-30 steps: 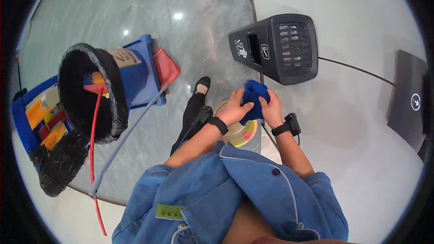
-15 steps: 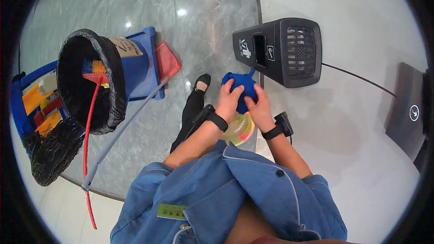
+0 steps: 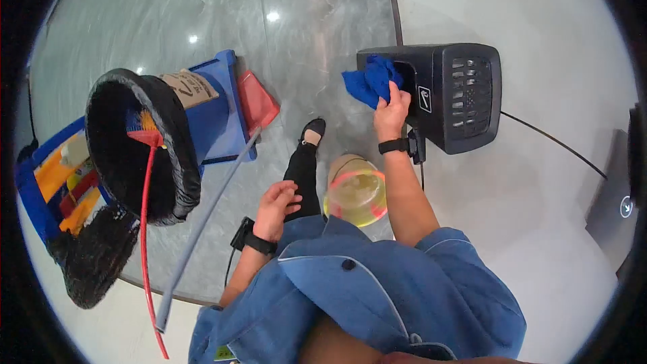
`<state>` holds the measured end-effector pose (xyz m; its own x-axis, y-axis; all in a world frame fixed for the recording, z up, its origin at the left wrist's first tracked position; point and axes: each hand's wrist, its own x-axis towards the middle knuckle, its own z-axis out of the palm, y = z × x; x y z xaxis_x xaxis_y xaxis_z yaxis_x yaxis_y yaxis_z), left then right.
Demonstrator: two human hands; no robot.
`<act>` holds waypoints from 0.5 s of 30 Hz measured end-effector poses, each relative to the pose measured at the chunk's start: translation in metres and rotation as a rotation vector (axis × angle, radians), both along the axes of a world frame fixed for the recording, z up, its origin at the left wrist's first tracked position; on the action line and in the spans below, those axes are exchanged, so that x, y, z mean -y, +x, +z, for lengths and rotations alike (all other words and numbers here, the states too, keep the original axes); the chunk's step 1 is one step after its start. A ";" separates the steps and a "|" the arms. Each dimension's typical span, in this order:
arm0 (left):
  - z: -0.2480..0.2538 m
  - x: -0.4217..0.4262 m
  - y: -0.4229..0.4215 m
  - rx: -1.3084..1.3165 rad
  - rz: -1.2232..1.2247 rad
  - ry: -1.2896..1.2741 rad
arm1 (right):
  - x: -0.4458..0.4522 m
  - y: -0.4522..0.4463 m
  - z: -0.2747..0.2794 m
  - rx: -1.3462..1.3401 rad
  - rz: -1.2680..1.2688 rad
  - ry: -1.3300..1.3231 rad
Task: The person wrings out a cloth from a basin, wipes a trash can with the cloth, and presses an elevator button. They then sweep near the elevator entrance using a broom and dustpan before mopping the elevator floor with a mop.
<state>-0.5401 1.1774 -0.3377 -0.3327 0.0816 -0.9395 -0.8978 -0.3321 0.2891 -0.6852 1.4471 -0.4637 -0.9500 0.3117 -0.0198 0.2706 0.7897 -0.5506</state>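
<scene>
My right hand (image 3: 393,116) grips a bunched blue cloth (image 3: 373,81), its fingers pressed on the lower right part of it. The cloth lies against the opening on the side of a black machine (image 3: 438,94) with a slatted end. Away from the cloth, my left hand (image 3: 276,205) hangs near my dark trouser leg, fingers loosely curled and apart, holding nothing. Between my arms stands a clear bucket (image 3: 357,195) with a yellow and pink rim.
On the left stands a blue cleaning cart (image 3: 209,118) with a black-lined bin (image 3: 182,182), a red-handled brush (image 3: 144,229), a grey pole (image 3: 202,236) and a red dustpan (image 3: 256,100). A cable (image 3: 552,141) runs right from the machine to a dark panel (image 3: 610,195).
My right hand has carried the cloth up and right to the black machine's opening. My left hand has let go of it and moved down and left, uncovering the bucket.
</scene>
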 end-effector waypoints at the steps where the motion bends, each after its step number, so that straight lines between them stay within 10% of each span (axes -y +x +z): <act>1: 0.001 0.006 0.001 0.011 0.015 -0.001 | 0.003 0.005 -0.006 0.004 -0.056 -0.009; 6: -0.010 0.009 -0.006 0.040 0.016 0.086 | -0.004 -0.007 -0.036 0.024 -0.226 -0.275; 8: -0.010 0.005 -0.009 0.037 0.000 0.114 | 0.003 -0.039 -0.022 -0.179 -1.019 -1.271; 15: -0.007 0.012 -0.013 0.036 -0.108 0.135 | -0.024 -0.042 -0.075 -0.385 -1.363 -1.482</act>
